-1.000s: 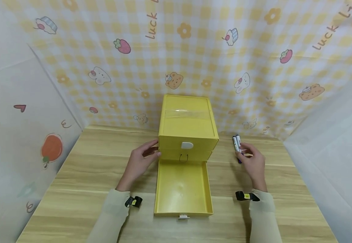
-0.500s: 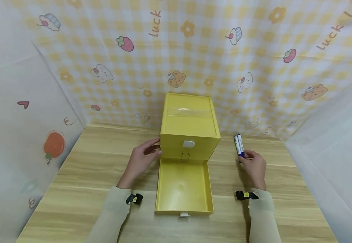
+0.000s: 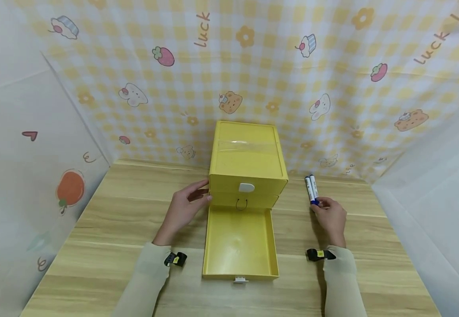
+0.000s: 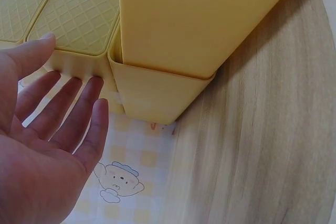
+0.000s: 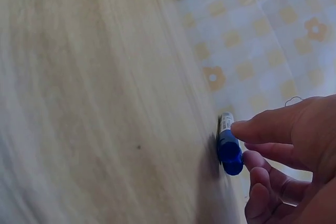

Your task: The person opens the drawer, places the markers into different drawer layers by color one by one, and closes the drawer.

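Note:
In the head view, two white markers (image 3: 311, 188) with blue near ends lie side by side on the table, right of the yellow drawer box (image 3: 249, 154). My right hand (image 3: 333, 219) pinches them at those blue ends; the right wrist view has the thumb against a marker (image 5: 229, 145) and other fingers on the far side. Fingers loosely extended, my left hand (image 3: 181, 210) is at the left side of the box, fingertips against or very close to it. The bottom drawer (image 3: 237, 246) is pulled out towards me, with nothing in it.
A white tab (image 3: 247, 188) marks the box's top drawer, and a dark cord loop (image 3: 241, 204) hangs from the middle one. Behind stands a checked cloth (image 3: 269, 66) with cartoon prints. Wood-grain table (image 3: 126, 211) surrounds the box.
My right hand has slid down along the markers to their blue near ends. The left hand keeps its place by the box. The head view has shifted slightly.

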A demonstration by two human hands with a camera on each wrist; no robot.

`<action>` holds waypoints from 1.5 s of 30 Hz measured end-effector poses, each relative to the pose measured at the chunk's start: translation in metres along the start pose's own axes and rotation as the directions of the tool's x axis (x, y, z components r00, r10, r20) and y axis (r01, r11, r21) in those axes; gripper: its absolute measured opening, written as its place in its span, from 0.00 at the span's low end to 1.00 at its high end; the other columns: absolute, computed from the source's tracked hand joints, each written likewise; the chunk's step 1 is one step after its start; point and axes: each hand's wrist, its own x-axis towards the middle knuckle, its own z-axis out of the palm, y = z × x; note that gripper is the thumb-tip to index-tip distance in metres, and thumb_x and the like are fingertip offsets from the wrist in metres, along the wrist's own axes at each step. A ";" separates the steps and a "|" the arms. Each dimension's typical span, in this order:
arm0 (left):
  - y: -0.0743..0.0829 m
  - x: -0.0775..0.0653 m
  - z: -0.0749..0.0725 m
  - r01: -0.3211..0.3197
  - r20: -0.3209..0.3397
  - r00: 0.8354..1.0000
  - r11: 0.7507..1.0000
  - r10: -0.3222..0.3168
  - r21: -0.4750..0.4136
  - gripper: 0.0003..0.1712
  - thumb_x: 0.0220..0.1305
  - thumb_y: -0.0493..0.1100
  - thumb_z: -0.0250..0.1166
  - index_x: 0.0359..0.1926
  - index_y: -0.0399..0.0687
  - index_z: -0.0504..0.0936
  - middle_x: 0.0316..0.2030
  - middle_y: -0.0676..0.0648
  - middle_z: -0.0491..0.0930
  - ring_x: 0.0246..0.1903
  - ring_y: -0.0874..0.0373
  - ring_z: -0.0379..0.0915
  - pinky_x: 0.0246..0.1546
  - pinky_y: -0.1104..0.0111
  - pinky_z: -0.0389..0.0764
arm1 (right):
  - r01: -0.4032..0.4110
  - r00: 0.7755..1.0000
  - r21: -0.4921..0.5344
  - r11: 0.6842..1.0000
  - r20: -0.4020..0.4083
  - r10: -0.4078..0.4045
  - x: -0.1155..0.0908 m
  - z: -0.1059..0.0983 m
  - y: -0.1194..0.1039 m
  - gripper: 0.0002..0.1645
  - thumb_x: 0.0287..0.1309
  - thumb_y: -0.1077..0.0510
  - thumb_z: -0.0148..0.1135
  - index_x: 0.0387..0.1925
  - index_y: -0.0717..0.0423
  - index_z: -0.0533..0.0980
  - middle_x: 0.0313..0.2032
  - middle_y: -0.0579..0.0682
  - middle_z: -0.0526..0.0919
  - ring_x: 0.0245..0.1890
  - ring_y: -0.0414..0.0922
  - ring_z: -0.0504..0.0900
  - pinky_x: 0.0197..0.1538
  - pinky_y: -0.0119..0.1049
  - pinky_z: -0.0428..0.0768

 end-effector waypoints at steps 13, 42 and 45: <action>0.002 -0.001 0.000 0.017 0.000 1.000 1.000 -0.017 -0.006 0.31 0.74 0.39 0.76 0.73 0.38 0.81 0.67 0.37 0.83 0.62 0.40 0.84 0.57 0.59 0.88 | -0.034 0.999 -0.008 0.999 0.001 0.034 -0.001 0.001 0.001 0.18 0.64 0.62 0.78 0.53 0.68 0.87 0.40 0.64 0.90 0.38 0.59 0.86 0.40 0.43 0.75; 0.004 -0.001 0.000 0.012 0.000 1.000 1.000 -0.012 0.003 0.30 0.74 0.39 0.75 0.73 0.39 0.81 0.66 0.37 0.83 0.61 0.39 0.85 0.58 0.56 0.88 | 0.034 0.989 -0.127 0.991 0.146 -0.015 -0.005 -0.003 -0.010 0.13 0.61 0.59 0.79 0.41 0.66 0.90 0.29 0.53 0.87 0.28 0.51 0.79 0.29 0.41 0.72; 0.004 -0.002 0.000 0.011 0.001 1.000 1.000 -0.011 0.005 0.30 0.74 0.39 0.75 0.73 0.39 0.81 0.66 0.37 0.83 0.61 0.39 0.85 0.58 0.56 0.88 | 0.037 0.988 -0.132 0.991 0.152 -0.017 -0.006 -0.002 -0.009 0.14 0.61 0.55 0.81 0.38 0.64 0.90 0.29 0.53 0.88 0.27 0.49 0.79 0.27 0.40 0.72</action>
